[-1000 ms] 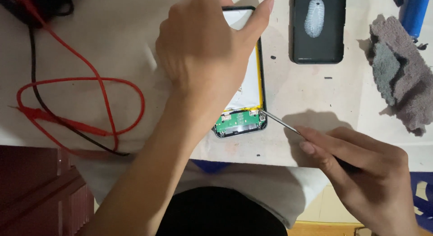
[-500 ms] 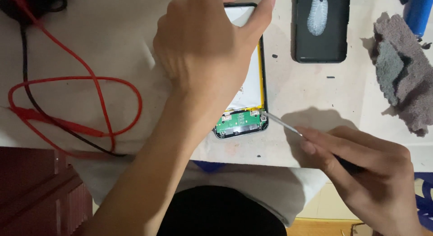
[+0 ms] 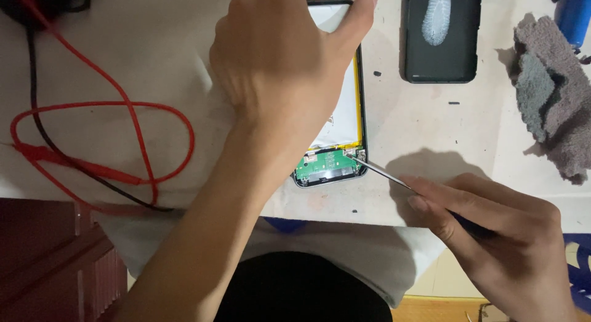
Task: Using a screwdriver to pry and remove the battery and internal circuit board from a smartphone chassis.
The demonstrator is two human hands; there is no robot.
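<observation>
So the opened phone (image 3: 345, 143) is lying face down on the pale worktable (image 3: 154, 63), near its front edge, back cover off. You can see the white battery with a yellow strip along its right side and a green circuit board (image 3: 326, 167) sitting at the bottom end.

The left hand (image 3: 283, 69) is pressing flat on top of the phone, fingers spread and covering most of it, fingertips reaching past the top edge. The right hand (image 3: 492, 236) is pinching a thin metal tool (image 3: 378, 173), fingers closed tight around its handle, and the tip is touching the top right corner of the green board, right by the frame.

Off to the right, a black phone case (image 3: 442, 36) is lying well apart from the phone, and a grey scrap of foam (image 3: 548, 94) is sitting further right. On the left, red and black probe leads (image 3: 123, 137) are looping across the table.
</observation>
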